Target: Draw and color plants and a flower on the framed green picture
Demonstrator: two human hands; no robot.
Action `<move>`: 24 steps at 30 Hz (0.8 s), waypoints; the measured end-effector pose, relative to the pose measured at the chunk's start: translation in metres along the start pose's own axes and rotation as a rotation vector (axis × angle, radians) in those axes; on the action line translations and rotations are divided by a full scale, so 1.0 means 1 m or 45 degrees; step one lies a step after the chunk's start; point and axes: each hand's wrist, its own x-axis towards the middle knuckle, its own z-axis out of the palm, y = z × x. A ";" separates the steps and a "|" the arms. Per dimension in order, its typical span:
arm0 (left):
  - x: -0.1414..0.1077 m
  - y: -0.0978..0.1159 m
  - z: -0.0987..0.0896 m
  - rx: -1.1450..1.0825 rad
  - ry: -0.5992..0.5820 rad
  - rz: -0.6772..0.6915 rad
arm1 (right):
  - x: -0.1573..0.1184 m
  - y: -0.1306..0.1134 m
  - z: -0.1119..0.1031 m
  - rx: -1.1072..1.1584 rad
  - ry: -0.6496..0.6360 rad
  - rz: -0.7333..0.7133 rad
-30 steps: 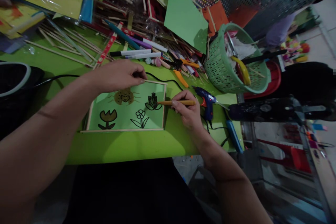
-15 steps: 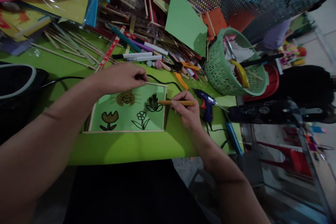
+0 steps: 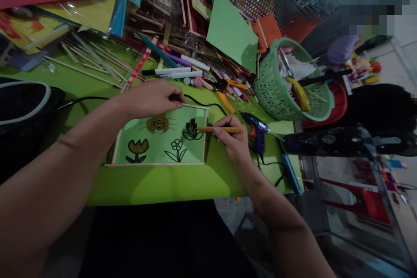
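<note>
A green sheet [image 3: 156,150] framed with thin wooden sticks lies on the lime-green table, bearing drawn flowers and a brownish sun with a face. My right hand [image 3: 232,135] is closed round an orange-brown pen [image 3: 228,130], whose tip meets the dark flower [image 3: 192,130] at the sheet's right side. Across the sheet's top left reaches my left hand [image 3: 159,97], its fingers curled at the upper stick edge; whether they pinch anything is hidden.
Markers [image 3: 176,71], loose sticks and orange-handled scissors [image 3: 226,102] lie behind the sheet. To the right are a blue glue gun [image 3: 257,128] with its cable and a green basket [image 3: 273,89]. A black bag [image 3: 29,130] sits at left.
The view has shifted slightly, so the table's things appear a little farther right and lower. Both hands keep nearly the same places on the sheet, and the pen is still held.
</note>
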 end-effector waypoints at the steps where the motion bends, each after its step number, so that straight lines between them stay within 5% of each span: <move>1: 0.000 0.000 0.000 -0.005 -0.005 -0.001 | 0.000 0.000 0.000 0.001 -0.002 -0.001; 24: 0.000 -0.003 0.000 -0.007 -0.004 0.005 | 0.000 -0.002 0.000 0.020 -0.013 0.035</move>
